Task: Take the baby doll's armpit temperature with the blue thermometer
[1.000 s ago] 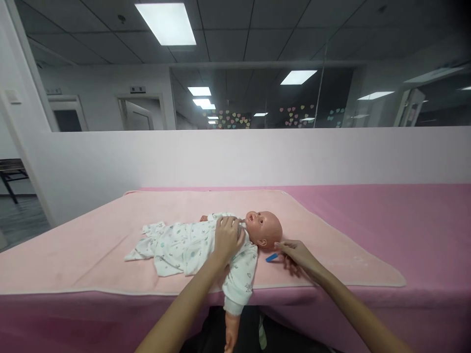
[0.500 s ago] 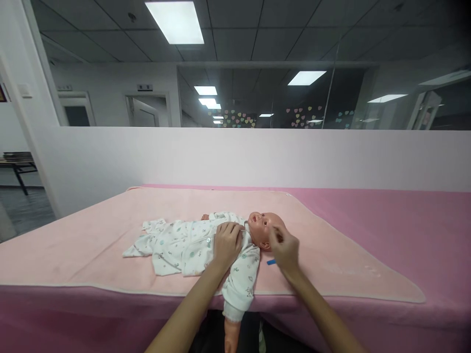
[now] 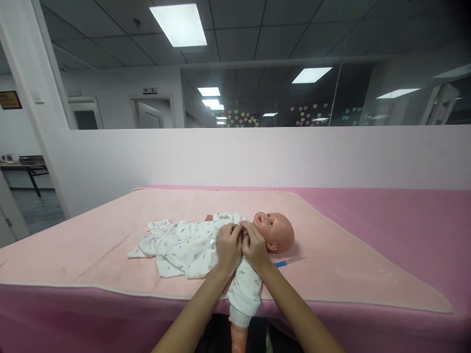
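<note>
A baby doll [image 3: 281, 230] lies on its back with its head to the right, dressed in a white printed romper [image 3: 186, 252]. My left hand [image 3: 228, 246] rests on the romper's upper chest, its fingers bent and closed on the cloth near the collar. Right beside it, below the doll's chin, my right hand [image 3: 254, 245] pinches at the neckline with curled fingers. Both sets of fingertips nearly meet and hide that bit of cloth. One sleeved doll arm [image 3: 241, 314] hangs over the table's front edge between my forearms.
Under the doll is a pale pink mat [image 3: 99, 240] on a darker pink table cover [image 3: 412, 225]. A slim clear stick with a blue end [image 3: 281, 264] lies by the doll's head. A white partition [image 3: 257, 157] with glass above stands behind.
My right hand has moved left from beside the doll's head to the collar, next to my left hand. The stick by the head shows more fully. The view has shifted slightly.
</note>
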